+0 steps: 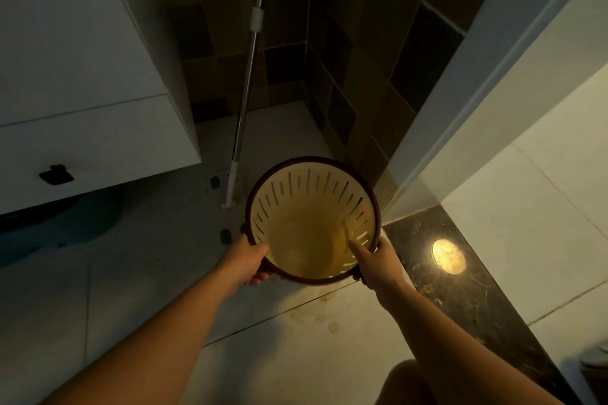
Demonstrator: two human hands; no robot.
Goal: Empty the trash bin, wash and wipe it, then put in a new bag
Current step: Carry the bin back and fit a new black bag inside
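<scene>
A round cream trash bin [309, 207] with slotted walls and a dark brown rim is in the middle of the view, upright, its mouth toward me. It has no bag and no trash inside. My left hand [247, 262] grips the rim on its left side, thumb inside the bin. My right hand [375, 261] grips the rim on its right side, thumb inside and fingers curled under the rim. I cannot tell whether the bin is lifted or stands on the pale tiled floor [296, 355].
A mop [241, 108] with a metal pole leans in the dark tiled corner behind the bin. A white cabinet [82, 92] hangs at the left. A white door frame [477, 82] and a dark stone threshold [460, 289] run along the right.
</scene>
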